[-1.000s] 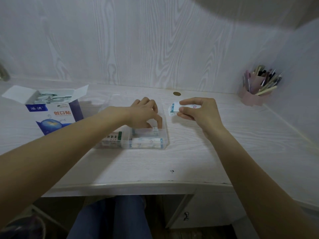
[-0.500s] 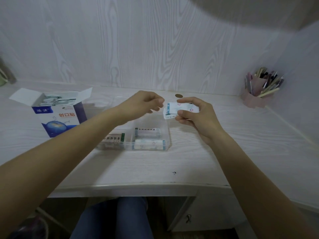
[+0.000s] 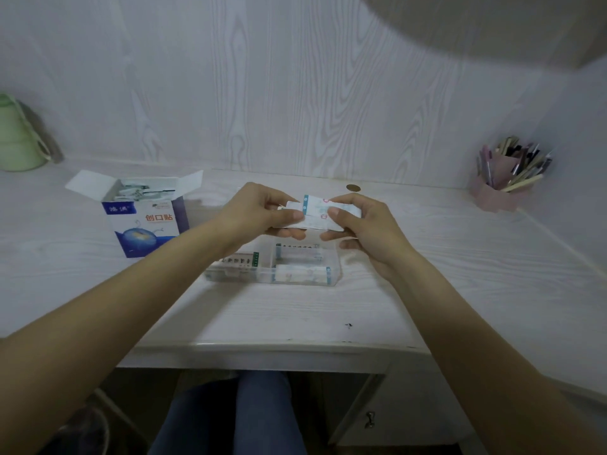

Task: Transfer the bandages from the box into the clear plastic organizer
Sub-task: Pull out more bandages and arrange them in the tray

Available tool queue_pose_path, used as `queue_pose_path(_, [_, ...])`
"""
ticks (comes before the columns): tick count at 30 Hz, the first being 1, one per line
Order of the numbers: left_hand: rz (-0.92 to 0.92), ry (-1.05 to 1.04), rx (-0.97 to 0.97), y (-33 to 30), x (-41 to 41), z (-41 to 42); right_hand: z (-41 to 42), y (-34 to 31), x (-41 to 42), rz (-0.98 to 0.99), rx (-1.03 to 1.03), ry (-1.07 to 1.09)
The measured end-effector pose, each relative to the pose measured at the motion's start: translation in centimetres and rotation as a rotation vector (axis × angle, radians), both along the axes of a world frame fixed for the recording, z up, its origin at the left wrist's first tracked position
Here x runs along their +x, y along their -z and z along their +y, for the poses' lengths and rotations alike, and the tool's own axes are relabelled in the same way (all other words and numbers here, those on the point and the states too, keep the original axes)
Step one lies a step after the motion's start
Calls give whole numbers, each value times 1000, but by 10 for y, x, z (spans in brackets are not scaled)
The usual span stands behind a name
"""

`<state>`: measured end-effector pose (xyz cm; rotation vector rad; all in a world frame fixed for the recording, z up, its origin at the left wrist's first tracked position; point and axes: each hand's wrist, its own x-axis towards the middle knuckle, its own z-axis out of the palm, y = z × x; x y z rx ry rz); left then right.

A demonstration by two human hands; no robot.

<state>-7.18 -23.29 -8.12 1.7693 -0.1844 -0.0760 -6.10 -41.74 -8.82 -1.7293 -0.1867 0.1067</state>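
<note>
Nearest, under the desk (image 3: 295,316) edge, the person's knees in blue jeans (image 3: 262,412) show. On the desktop lies the clear plastic organizer (image 3: 272,267), the landmark here: its near-right compartment holds a stack of wrapped bandages, another compartment behind that holds more, and a green-edged packet lies in its left part. Directly above the organizer both hands meet. The left hand (image 3: 259,211) pinches the left end of a small bundle of bandages (image 3: 313,213) between thumb and fingers; the right hand (image 3: 361,224) grips the bundle's right end, fingers curled round it. The hands and bundle hide the organizer's far side. Left of the organizer stands the open blue-and-white box (image 3: 144,221), flaps up, more bandages inside. Beyond the organizer a small brown disc (image 3: 353,187) sits on the desk. Far right of it stands a pink pen holder (image 3: 505,182); far left, a green container (image 3: 16,139)
</note>
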Motion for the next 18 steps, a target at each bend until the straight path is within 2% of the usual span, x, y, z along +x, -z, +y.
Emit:
queue_pose_path(4, [11, -43, 5, 2, -10, 14, 10, 0, -5, 18, -50, -31])
queue_pose_path(13, [46, -81, -46, 1, -26, 33, 29, 2, -6, -7, 9, 172])
queue_pose_path(18, [9, -177, 44, 2, -27, 44, 38, 3, -8, 21, 64, 166])
